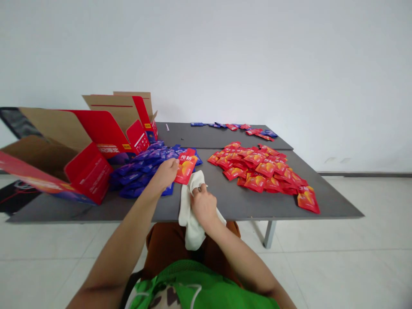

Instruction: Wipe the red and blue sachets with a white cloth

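Note:
My left hand pinches a red pouch by its left side and holds it up, its printed front with a yellow fruit picture facing me. Bunched in my right hand is a white cloth, which hangs over the table's front edge toward my lap. The cloth's upper end lies just below the red pouch. Left of the pouch, partly behind my left hand, is a heap of blue pouches. To the right spreads a heap of similar red pouches.
Two open red cardboard boxes, a near one and a farther one, stand on the left with flaps up. Several red and blue pouches lie along the back of the dark table. A small pale object lies beside the far box.

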Available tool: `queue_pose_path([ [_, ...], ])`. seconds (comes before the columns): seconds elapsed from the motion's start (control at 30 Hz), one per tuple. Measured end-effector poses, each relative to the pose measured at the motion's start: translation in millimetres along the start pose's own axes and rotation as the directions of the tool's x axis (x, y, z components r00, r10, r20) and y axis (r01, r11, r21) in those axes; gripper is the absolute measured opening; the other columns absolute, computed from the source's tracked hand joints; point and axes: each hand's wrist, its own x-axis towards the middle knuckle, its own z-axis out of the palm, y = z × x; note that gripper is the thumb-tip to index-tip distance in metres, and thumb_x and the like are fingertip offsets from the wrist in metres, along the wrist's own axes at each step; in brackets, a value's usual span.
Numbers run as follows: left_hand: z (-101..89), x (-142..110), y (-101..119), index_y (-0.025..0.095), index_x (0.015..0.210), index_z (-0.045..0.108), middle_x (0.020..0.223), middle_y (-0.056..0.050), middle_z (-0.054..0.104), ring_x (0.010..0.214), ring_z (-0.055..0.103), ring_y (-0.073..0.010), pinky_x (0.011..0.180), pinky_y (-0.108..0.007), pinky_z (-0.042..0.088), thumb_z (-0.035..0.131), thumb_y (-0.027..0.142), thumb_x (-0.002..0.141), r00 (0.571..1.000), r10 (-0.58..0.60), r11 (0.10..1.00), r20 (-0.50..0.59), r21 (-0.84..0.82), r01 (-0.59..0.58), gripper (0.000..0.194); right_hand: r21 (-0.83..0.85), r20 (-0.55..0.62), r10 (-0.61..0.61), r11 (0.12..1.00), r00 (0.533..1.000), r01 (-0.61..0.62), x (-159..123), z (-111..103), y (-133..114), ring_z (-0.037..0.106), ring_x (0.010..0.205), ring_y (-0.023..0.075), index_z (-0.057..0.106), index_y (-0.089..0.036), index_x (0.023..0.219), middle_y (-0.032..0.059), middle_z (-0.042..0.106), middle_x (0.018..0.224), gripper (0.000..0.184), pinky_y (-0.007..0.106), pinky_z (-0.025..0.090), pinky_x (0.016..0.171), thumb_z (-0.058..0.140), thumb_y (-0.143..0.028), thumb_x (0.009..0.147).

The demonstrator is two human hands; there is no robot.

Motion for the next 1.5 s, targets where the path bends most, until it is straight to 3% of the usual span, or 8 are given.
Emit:
queue_pose_path([
  [0.2, 46.5, 35.3, 84.0, 0.015, 0.072, 0.052, 0.062, 0.0, 0.054, 0.052, 0.046, -0.0115, 0.051, -0.023, 0.035, 0.038, 0.031, 0.086, 0.943, 0.077, 0.945, 0.325, -0.325, 0.035, 0.025, 0.052, -0.016, -0.004, 0.999, 1.0, 0.004, -1.1, 6.5, -4.5, 0.059, 0.083, 0.018, 0.059, -0.021, 0.108, 0.0107, 0.049, 0.113, 0.026, 0.031, 0.05, 0.069, 0.037, -0.03, 0.098],
  [0.47, 142.3, 83.6, 207.2, 0.008, 0.086, 0.066, 0.087, -0.013, 0.068, 0.08, 0.062, -0.0186, 0.07, -0.026, 0.043, 0.034, 0.027, 0.094, 0.88, 0.28, 0.93, 0.385, 0.118, -0.348, 0.038, 0.123, -0.048, 0.007, 0.992, 0.999, -0.001, -8.4, 1.6, -0.6, 0.053, 0.096, 0.0256, 0.06, -0.021, 0.109, 0.011, 0.049, 0.108, 0.028, 0.042, 0.047, 0.079, 0.047, -0.038, 0.092],
  [0.67, 199.2, 77.8, 236.7, 0.006, 0.101, 0.065, 0.101, -0.021, 0.065, 0.101, 0.062, -0.0285, 0.084, -0.037, 0.046, 0.04, 0.017, 0.091, 0.896, 0.29, 0.886, 0.336, 0.259, -0.384, 0.03, 0.267, -0.034, 0.079, 0.961, 0.996, -0.067, -19.1, -1.8, 21.0, 0.056, 0.089, 0.0238, 0.063, -0.022, 0.107, 0.0106, 0.053, 0.106, 0.031, 0.039, 0.048, 0.077, 0.045, -0.04, 0.089],
  [0.8, 217.9, 67.1, 234.1, 0.006, 0.118, 0.056, 0.12, -0.023, 0.055, 0.104, 0.061, -0.0277, 0.082, -0.039, 0.048, 0.027, 0.008, 0.091, 0.914, 0.355, 0.834, 0.196, 0.375, -0.404, 0.04, 0.316, -0.052, 0.104, 0.945, 0.993, -0.083, -22.4, -0.4, 31.9, 0.058, 0.088, 0.026, 0.066, -0.022, 0.103, 0.0109, 0.056, 0.103, 0.029, 0.042, 0.049, 0.077, 0.049, -0.038, 0.086],
  [0.93, 210.9, 76.6, 222.3, 0.011, 0.111, 0.062, 0.12, -0.019, 0.056, 0.099, 0.062, -0.0251, 0.078, -0.032, 0.049, 0.044, 0.025, 0.09, 0.911, 0.382, 0.782, 0.153, 0.472, -0.407, 0.031, 0.301, -0.062, 0.099, 0.951, 0.993, -0.076, -21.3, -3.6, 34.5, 0.059, 0.089, 0.0267, 0.064, -0.023, 0.107, 0.0109, 0.056, 0.11, 0.03, 0.043, 0.051, 0.076, 0.053, -0.037, 0.083],
  [1.1, 166.2, 128.2, 179.4, 0.016, 0.082, 0.07, 0.084, -0.012, 0.069, 0.083, 0.065, -0.0215, 0.073, -0.028, 0.046, 0.051, 0.041, 0.085, 0.836, 0.283, 0.737, 0.47, 0.451, -0.503, 0.032, 0.225, 0.162, 0.113, 0.963, 0.98, -0.149, -7.4, -17.4, 37.4, 0.065, 0.078, 0.0275, 0.069, -0.02, 0.093, 0.0098, 0.065, 0.091, 0.024, 0.041, 0.053, 0.066, 0.051, -0.034, 0.088],
  [1.37, 86.5, 218.9, 76.0, 0.019, 0.078, 0.069, 0.092, -0.01, 0.07, 0.091, 0.063, -0.0224, 0.078, -0.028, 0.043, 0.062, 0.038, 0.076, 0.854, 0.202, 0.641, 0.479, 0.595, -0.485, 0.02, 0.22, -0.033, -0.014, 0.975, 0.999, 0.021, 39.3, -76.2, 47.0, 0.066, 0.076, 0.026, 0.067, -0.023, 0.091, 0.0074, 0.067, 0.088, 0.027, 0.039, 0.054, 0.067, 0.045, -0.039, 0.093],
  [1.5, 70.8, 242.8, 37.0, 0.02, 0.08, 0.068, 0.093, -0.01, 0.07, 0.091, 0.063, -0.0223, 0.08, -0.028, 0.042, 0.056, 0.04, 0.081, 0.868, 0.19, 0.615, 0.458, 0.634, -0.469, 0.023, 0.087, 0.204, -0.108, 0.992, 0.973, 0.092, 45.7, -55.2, 33.5, 0.066, 0.078, 0.0257, 0.066, -0.024, 0.104, 0.0078, 0.066, 0.094, 0.024, 0.037, 0.055, 0.061, 0.051, -0.016, 0.087],
])
